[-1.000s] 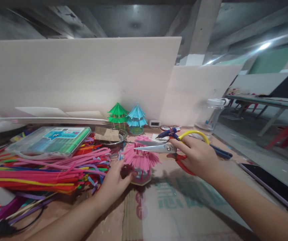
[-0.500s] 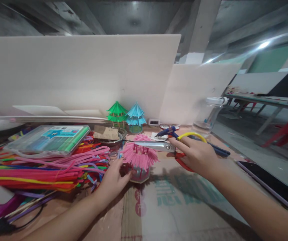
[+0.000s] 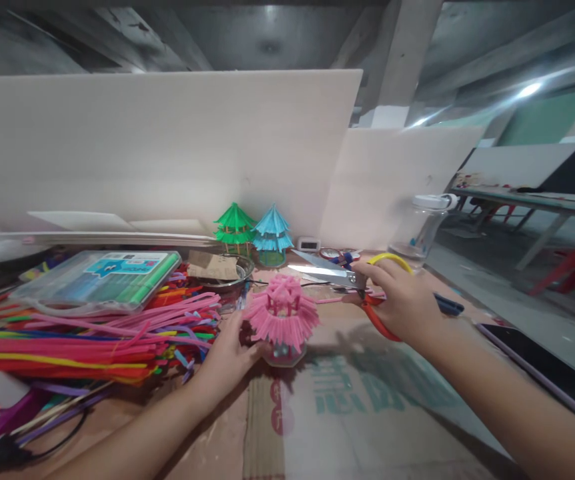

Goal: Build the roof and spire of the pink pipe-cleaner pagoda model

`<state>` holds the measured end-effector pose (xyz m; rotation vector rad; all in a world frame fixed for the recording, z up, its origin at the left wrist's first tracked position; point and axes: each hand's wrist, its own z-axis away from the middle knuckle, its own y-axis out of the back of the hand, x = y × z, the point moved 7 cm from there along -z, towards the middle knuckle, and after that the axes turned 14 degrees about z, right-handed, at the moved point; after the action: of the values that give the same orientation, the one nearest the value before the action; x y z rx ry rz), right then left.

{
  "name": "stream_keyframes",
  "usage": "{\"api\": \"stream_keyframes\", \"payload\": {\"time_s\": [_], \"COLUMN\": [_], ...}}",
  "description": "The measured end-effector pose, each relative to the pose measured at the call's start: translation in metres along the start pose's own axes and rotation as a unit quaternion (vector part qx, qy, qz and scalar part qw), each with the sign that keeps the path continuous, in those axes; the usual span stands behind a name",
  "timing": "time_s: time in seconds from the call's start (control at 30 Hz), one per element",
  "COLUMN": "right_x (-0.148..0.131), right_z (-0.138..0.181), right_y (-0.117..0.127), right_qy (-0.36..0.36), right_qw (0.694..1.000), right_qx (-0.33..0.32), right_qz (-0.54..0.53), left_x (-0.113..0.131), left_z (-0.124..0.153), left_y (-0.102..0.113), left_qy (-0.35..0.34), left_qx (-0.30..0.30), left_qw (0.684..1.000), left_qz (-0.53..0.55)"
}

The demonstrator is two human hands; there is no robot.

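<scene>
Beyond pipe cleaners point(image 3: 67, 350), a clear case point(image 3: 42, 287) holds markers point(image 3: 155, 279); left fingers point(image 3: 251, 355) hold a pink pavilion point(image 3: 283, 317), right fingers point(image 3: 376, 277) grip scissors point(image 3: 352, 279)

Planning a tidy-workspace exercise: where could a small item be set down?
The cardboard in front of the pink model, between left forearm and right forearm, has bare room. Crowded: the left side, with pipe cleaners and marker case.

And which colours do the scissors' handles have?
Upper handle yellow, lower handle orange-red; best in the head view.
</scene>
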<state>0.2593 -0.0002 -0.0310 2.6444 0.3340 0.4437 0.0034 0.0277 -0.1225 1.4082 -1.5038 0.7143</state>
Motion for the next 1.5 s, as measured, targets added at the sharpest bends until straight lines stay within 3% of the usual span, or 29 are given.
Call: {"api": "stream_keyframes", "payload": {"time_s": [0.17,0.4,0.73,0.9,1.5], "right_x": [0.005,-0.001,-0.013,-0.017,-0.022], "right_z": [-0.001,-0.001,0.003,0.005,0.006], "right_y": [-0.001,0.0,-0.004,-0.005,-0.003], "right_qy": [-0.016,0.021,0.039,0.046,0.07], "right_qw": [0.999,0.999,0.999,0.999,0.993], "right_qx": [-0.027,-0.023,-0.012,0.001,0.002], "right_qz": [-0.011,-0.031,-0.016,0.027,0.09], "left_x": [0.002,0.008,0.0,-0.005,0.011], "left_z": [0.003,0.001,0.001,0.0,0.006], "left_y": [-0.007,-0.006,0.004,0.008,-0.004], "left_qy": [0.029,-0.032,-0.005,0.004,-0.019], "left_qx": [-0.033,-0.053,0.017,0.022,-0.014], "left_qw": [0.999,0.997,0.998,0.996,0.993], "left_qz": [0.024,-0.055,-0.058,-0.088,-0.113]}}
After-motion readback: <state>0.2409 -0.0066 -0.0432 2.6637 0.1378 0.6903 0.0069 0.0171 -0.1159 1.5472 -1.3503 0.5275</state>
